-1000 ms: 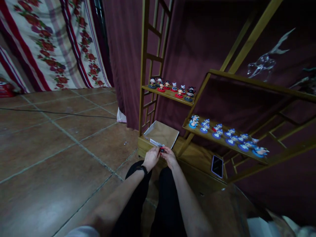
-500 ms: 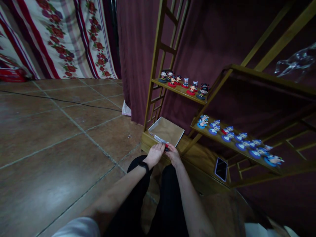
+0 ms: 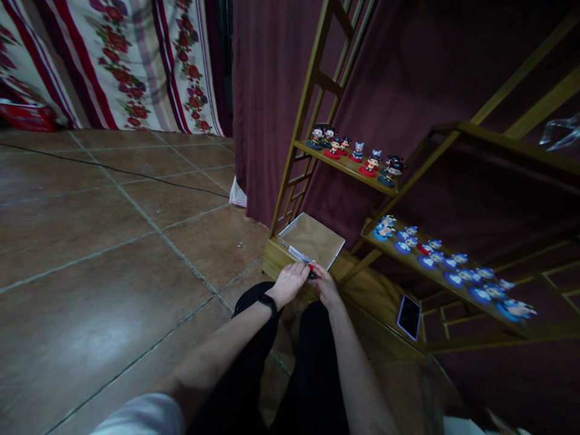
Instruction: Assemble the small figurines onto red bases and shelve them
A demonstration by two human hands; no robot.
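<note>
My left hand [image 3: 292,283] and my right hand [image 3: 325,285] meet in front of me, fingers closed around a small figurine [image 3: 311,270] with red and black parts. Most of it is hidden by the fingers. Just beyond them an open shallow cardboard box [image 3: 317,238] lies on the low wooden base of the shelf; its visible inside is plain brown. Small figurines with red and dark bases [image 3: 334,148] stand on the upper shelf board. On the lower board to the right are several blue and purple figurines [image 3: 430,260], with a red-based one among them.
A phone or tablet [image 3: 409,317] with a pale purple rim lies on the shelf base at right. Wooden posts [image 3: 312,90] rise near the box. Clear plastic [image 3: 562,133] sits on a higher board. A black cable [image 3: 136,174] crosses the tiled floor at left.
The view has turned slightly, so the shelf and box sit a little farther right. Both hands stay together around the figurine.
</note>
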